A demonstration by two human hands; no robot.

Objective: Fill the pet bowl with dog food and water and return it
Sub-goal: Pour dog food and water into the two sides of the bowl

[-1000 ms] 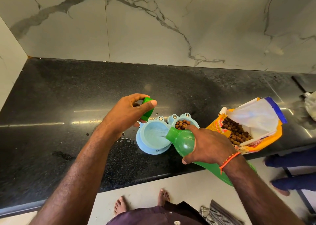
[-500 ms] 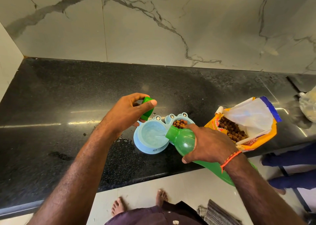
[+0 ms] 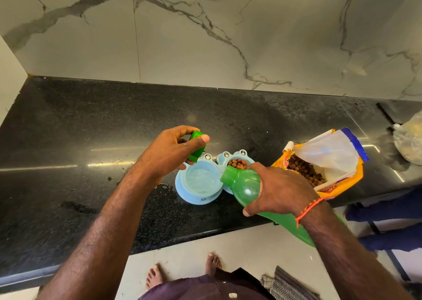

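- The right hand point(image 3: 279, 189) is closed round the upper body of a green bottle point(image 3: 247, 186), fingers wrapped over the top and thumb underneath.
- The bottle is tipped down, its long axis running from lower right, out past the edge of the surface, up to the left; its open mouth points at the left compartment of the pet bowl point(image 3: 199, 183).
- Water point(image 3: 198, 178) lies in that left compartment, rippled just below the mouth of the bottle.
- The left hand point(image 3: 167, 154) is curled shut on a green cap point(image 3: 196, 148), pinched between thumb and fingers, held above the far-left rim of the bowl.
- The pale blue two-part bowl stands on the black surface point(image 3: 68, 140) near its front edge; the right compartment holds brown dog food point(image 3: 237, 163), partly hidden behind the bottle.
- Just right of the bowl lies an opened yellow food bag point(image 3: 328, 162), mouth facing left and showing more kibble.
- A clear plastic bag point(image 3: 408, 142) sits at the far right edge.
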